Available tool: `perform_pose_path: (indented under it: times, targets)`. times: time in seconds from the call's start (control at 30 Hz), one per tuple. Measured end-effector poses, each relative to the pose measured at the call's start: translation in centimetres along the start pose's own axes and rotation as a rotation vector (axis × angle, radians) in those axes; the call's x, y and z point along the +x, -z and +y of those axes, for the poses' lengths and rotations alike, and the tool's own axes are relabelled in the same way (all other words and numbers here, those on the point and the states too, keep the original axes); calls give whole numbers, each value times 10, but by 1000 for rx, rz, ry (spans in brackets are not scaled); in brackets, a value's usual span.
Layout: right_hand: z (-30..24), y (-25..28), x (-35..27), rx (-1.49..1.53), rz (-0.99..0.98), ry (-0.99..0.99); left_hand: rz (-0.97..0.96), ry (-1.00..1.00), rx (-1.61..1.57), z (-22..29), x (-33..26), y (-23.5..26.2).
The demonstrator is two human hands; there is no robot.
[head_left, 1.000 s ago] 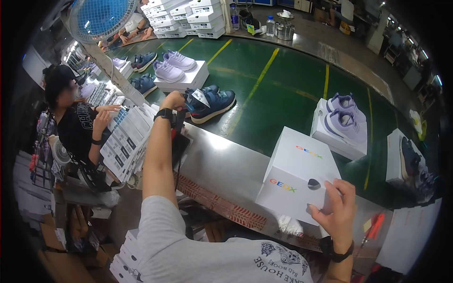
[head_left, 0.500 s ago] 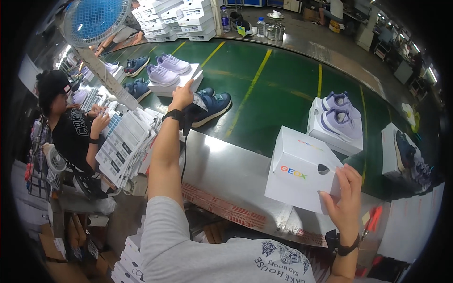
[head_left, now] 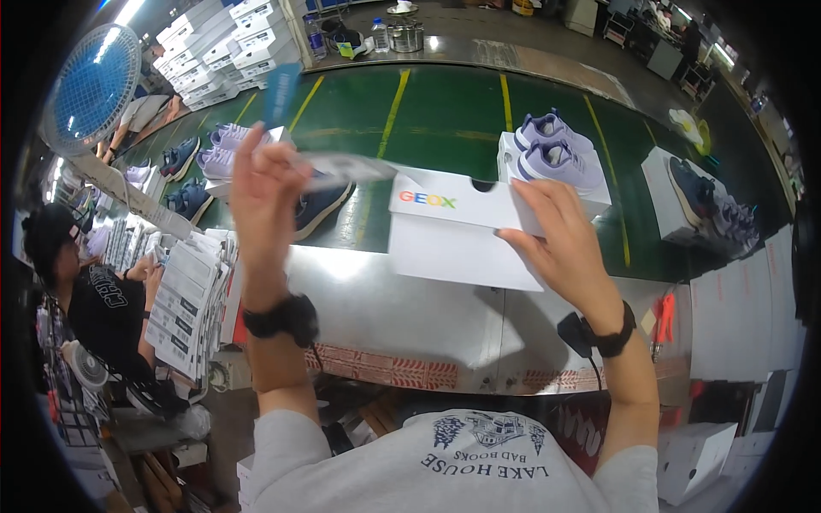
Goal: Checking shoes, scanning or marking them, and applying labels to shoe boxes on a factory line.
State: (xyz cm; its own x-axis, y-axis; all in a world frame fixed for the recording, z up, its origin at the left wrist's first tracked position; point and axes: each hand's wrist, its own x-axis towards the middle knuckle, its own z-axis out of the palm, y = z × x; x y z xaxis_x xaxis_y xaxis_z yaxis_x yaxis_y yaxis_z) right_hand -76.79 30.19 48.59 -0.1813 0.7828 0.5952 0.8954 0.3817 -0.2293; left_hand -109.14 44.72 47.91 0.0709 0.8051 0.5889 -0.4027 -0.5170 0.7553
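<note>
My right hand point(head_left: 564, 244) grips the right end of a white shoebox point(head_left: 457, 248), thumb on its front and fingers over the lid edge. The box has coloured lettering and a dark half-round notch, and is tilted over the metal edge of the table. My left hand point(head_left: 269, 205), smeared by motion, is raised left of the box with fingers closed on a pale flat strip point(head_left: 355, 168) that reaches toward the lid. A blue card-like piece point(head_left: 280, 96) stands up above these fingers; how it is held is unclear. Behind the left hand is a dark blue sneaker point(head_left: 323, 209), partly hidden.
Lilac sneakers point(head_left: 556, 158) rest on a white box on the green belt point(head_left: 436, 111). More shoes and a box point(head_left: 676, 205) stand at right. A stack of printed sheets point(head_left: 184, 299), a co-worker point(head_left: 94, 291) and a blue fan point(head_left: 92, 88) are at left.
My left hand has left the dark sneaker and swung toward the shoebox, carrying a pale strip. The view has turned right, and the shoebox now shows its front more squarely.
</note>
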Motion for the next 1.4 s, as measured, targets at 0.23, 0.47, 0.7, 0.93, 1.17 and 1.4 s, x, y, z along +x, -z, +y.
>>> perform_pose_path:
  times: [0.23, 0.47, 0.7, 0.93, 1.17, 1.4]
  targets:
    - [4, -4, 7, 180, -143, 61, -197, 204, -122, -26, -49, -66]
    - [10, 6, 0, 587, -206, -207, -260, 200, -93, -31, -53, -67]
    - [27, 9, 2, 481, -313, -11, -319, 65, 388, -23, -70, -57]
    - [30, 15, 3, 355, -393, 19, -281, 157, 371, -29, -71, -61]
    - [35, 16, 2, 391, -406, 4, -313, 164, 376, -29, -68, -64]
    - [37, 16, -1, 432, -415, -43, -343, 183, 354, -32, -69, -67]
